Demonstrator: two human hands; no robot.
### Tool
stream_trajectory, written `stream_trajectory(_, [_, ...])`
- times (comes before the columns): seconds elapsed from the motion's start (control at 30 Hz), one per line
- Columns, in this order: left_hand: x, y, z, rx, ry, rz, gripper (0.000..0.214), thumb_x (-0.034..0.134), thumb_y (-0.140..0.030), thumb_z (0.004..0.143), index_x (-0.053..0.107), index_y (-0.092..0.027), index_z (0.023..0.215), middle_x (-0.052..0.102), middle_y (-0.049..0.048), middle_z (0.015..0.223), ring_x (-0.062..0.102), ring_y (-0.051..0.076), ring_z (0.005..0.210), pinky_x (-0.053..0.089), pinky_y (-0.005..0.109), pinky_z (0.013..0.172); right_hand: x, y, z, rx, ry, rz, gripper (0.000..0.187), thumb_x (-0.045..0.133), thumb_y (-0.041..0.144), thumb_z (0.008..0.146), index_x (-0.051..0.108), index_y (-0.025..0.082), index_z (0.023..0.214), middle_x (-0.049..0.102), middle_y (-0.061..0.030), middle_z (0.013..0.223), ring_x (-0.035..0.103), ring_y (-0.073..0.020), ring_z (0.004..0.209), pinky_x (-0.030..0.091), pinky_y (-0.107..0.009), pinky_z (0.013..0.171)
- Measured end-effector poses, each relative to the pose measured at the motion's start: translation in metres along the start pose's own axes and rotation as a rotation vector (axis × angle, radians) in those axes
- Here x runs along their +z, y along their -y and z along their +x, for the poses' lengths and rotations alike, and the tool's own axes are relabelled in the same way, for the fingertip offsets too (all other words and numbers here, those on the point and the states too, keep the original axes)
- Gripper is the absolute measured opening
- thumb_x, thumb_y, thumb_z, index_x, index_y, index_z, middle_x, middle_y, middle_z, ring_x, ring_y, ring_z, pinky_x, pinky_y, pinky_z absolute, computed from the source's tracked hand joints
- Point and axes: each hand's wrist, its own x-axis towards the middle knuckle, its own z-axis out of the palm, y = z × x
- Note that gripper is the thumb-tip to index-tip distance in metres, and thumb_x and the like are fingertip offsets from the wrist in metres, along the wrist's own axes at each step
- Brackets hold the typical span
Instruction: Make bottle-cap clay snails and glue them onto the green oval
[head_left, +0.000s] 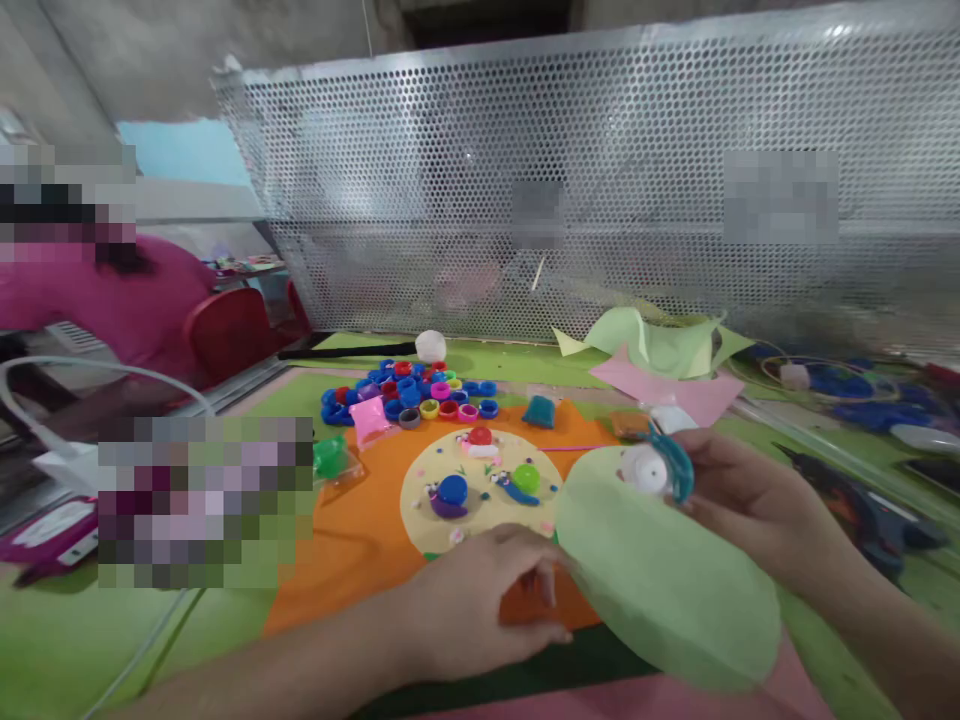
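My right hand (739, 495) is closed on a pair of teal-handled scissors (671, 465) and a small white cap-like piece (645, 468) at the upper edge of a round light green paper cutout (660, 575). My left hand (487, 600) rests fingers curled on the orange sheet (345, 560), pinching the left edge of the green cutout. Beyond lies a cream paper circle (480, 495) with bottle caps and small clay shapes glued on it.
A heap of coloured bottle caps (409, 390) lies at the back, with a white ball (430, 345) behind it. Green and pink paper scraps (660, 350) lie right of it. A glue gun (862, 505) rests at right. A perforated metal screen (600, 180) stands behind. A person in pink (112, 290) sits left.
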Motion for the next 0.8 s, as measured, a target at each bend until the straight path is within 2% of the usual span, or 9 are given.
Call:
stream_trajectory(0.1, [0.011, 0.001, -0.002, 0.254, 0.022, 0.293, 0.021, 0.060, -0.029, 0.086, 0.061, -0.017, 0.103, 0.068, 0.0035, 0.085, 0.060, 0.017, 0.084, 0.045, 0.028, 0.082, -0.013, -0.007, 0.010, 0.043, -0.129, -0.020, 0.028, 0.074, 0.042, 0.069, 0.060, 0.026, 0.087, 0.069, -0.0027, 0.084, 0.066, -0.0191, 0.076, 0.056, -0.029, 0.066])
stream_trajectory(0.17, [0.018, 0.000, -0.003, 0.372, -0.008, 0.444, 0.022, 0.049, -0.028, 0.093, 0.058, -0.016, 0.108, 0.069, 0.0058, 0.096, 0.060, 0.019, 0.094, 0.041, 0.032, 0.092, -0.017, -0.010, 0.015, 0.069, -0.172, -0.036, 0.029, 0.074, 0.044, 0.068, 0.061, 0.027, 0.087, 0.067, -0.0007, 0.084, 0.064, -0.0176, 0.074, 0.055, -0.030, 0.067])
stream_trajectory(0.27, [0.024, 0.000, -0.001, 0.392, 0.020, 0.646, 0.034, 0.038, -0.022, 0.096, 0.045, -0.015, 0.128, 0.057, 0.0128, 0.127, 0.049, 0.027, 0.120, 0.034, 0.044, 0.101, -0.021, -0.016, 0.019, 0.113, -0.211, -0.029, 0.033, 0.074, 0.047, 0.068, 0.060, 0.028, 0.091, 0.066, -0.0002, 0.089, 0.063, -0.0170, 0.077, 0.055, -0.029, 0.067])
stream_trajectory(0.37, [0.028, 0.005, 0.003, 0.365, 0.115, 0.706, 0.046, 0.038, -0.026, 0.094, 0.034, -0.010, 0.137, 0.044, 0.0163, 0.140, 0.036, 0.032, 0.131, 0.029, 0.051, 0.104, -0.021, -0.021, 0.020, 0.147, -0.221, -0.027, 0.040, 0.075, 0.049, 0.065, 0.060, 0.025, 0.092, 0.066, -0.0019, 0.091, 0.063, -0.0183, 0.081, 0.055, -0.028, 0.066])
stream_trajectory(0.47, [0.031, 0.008, 0.004, 0.427, 0.128, 0.657, 0.039, 0.033, -0.022, 0.097, 0.038, -0.011, 0.134, 0.050, 0.0068, 0.137, 0.037, 0.023, 0.131, 0.023, 0.042, 0.110, -0.020, -0.023, 0.019, 0.183, -0.217, -0.028, 0.044, 0.076, 0.051, 0.063, 0.060, 0.023, 0.092, 0.066, -0.0033, 0.087, 0.063, -0.0181, 0.076, 0.056, -0.030, 0.066])
stream_trajectory(0.53, [0.031, 0.006, 0.002, 0.514, 0.082, 0.672, 0.033, 0.031, -0.019, 0.099, 0.047, -0.016, 0.127, 0.058, -0.0007, 0.130, 0.043, 0.015, 0.126, 0.026, 0.032, 0.108, -0.020, -0.022, 0.018, 0.207, -0.218, -0.027, 0.046, 0.075, 0.054, 0.062, 0.059, 0.022, 0.092, 0.067, -0.0038, 0.085, 0.063, -0.0178, 0.073, 0.057, -0.031, 0.065])
stream_trajectory(0.6, [0.028, 0.001, -0.001, 0.601, 0.062, 0.712, 0.032, 0.028, -0.020, 0.101, 0.054, -0.020, 0.120, 0.065, -0.0060, 0.120, 0.053, 0.010, 0.114, 0.036, 0.024, 0.098, -0.019, -0.019, 0.018, 0.235, -0.222, -0.027, 0.050, 0.075, 0.057, 0.060, 0.059, 0.022, 0.092, 0.067, -0.0042, 0.085, 0.063, -0.0184, 0.073, 0.057, -0.031, 0.065])
stream_trajectory(0.7, [0.021, -0.007, -0.005, 0.700, 0.097, 0.797, 0.045, 0.018, -0.015, 0.101, 0.061, -0.021, 0.111, 0.069, -0.0093, 0.109, 0.060, 0.007, 0.092, 0.045, 0.021, 0.080, -0.017, -0.014, 0.019, 0.272, -0.238, -0.025, 0.057, 0.077, 0.060, 0.054, 0.059, 0.021, 0.090, 0.067, -0.0048, 0.084, 0.064, -0.0195, 0.076, 0.057, -0.031, 0.067])
stream_trajectory(0.8, [0.018, -0.011, -0.006, 0.747, 0.060, 0.922, 0.043, 0.021, -0.014, 0.100, 0.061, -0.024, 0.114, 0.063, -0.0117, 0.121, 0.055, 0.008, 0.107, 0.044, 0.021, 0.089, -0.016, -0.013, 0.019, 0.287, -0.231, -0.017, 0.059, 0.077, 0.062, 0.053, 0.058, 0.021, 0.091, 0.067, -0.0045, 0.084, 0.065, -0.0190, 0.074, 0.057, -0.031, 0.067])
